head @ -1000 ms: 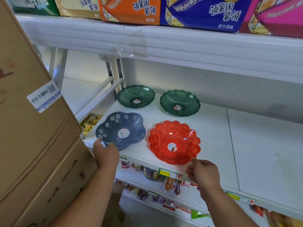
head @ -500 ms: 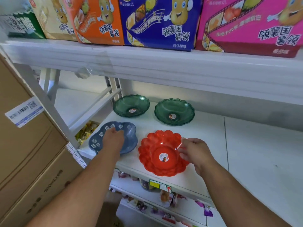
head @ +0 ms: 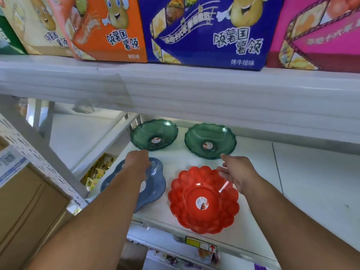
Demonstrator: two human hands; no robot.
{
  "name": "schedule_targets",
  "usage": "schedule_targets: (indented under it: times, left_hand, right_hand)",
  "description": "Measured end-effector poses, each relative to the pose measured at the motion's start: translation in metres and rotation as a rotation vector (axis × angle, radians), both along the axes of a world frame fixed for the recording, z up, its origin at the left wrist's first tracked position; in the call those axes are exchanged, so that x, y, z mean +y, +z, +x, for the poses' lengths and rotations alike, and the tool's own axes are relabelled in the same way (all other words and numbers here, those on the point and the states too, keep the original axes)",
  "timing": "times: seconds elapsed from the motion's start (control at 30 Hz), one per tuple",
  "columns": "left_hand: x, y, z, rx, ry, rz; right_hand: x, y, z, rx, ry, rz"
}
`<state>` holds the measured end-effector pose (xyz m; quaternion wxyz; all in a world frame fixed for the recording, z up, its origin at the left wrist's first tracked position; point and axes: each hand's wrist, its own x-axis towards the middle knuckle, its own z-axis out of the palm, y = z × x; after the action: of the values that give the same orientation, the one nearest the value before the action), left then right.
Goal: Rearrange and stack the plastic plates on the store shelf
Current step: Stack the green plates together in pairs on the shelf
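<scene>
Four plastic plates lie on the white shelf (head: 311,188). Two green scalloped plates sit at the back, the left green plate (head: 153,133) and the right green plate (head: 210,140). In front are a blue flowered plate (head: 154,184) on the left and a red lobed plate (head: 203,199) on the right. My left hand (head: 137,162) hovers over the far edge of the blue plate, close to the near rim of the left green plate, fingers curled and holding nothing. My right hand (head: 236,171) is spread above the red plate's far right rim, fingertips near the right green plate.
The upper shelf (head: 194,90) overhangs the plates and carries colourful snack cartons (head: 204,32). Cardboard boxes (head: 25,201) stand at the left. A white divider rail (head: 109,141) borders the plates on the left. Snack packets (head: 97,170) fill a lower shelf.
Both hands have left the front plates and reached farther back toward the green plates. The view has moved closer and tilted upward.
</scene>
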<state>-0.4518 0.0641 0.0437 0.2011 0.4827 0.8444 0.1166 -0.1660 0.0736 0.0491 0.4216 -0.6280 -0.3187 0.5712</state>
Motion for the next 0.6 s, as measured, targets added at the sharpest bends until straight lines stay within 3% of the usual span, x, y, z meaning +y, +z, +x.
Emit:
schedule_targets:
  times: [0.07, 0.4, 0.6]
  left_hand:
    - [0.018, 0.000, -0.011, 0.111, -0.079, -0.040]
    - [0.064, -0.013, -0.042, 0.123, -0.032, 0.005]
    - [0.086, -0.017, -0.051, -0.075, 0.075, 0.020]
  right_hand:
    - [0.013, -0.004, -0.005, -0.020, -0.031, 0.005]
    - [0.065, -0.030, -0.011, -0.278, -0.090, -0.054]
    - [0.094, -0.048, -0.008, -0.295, -0.122, -0.128]
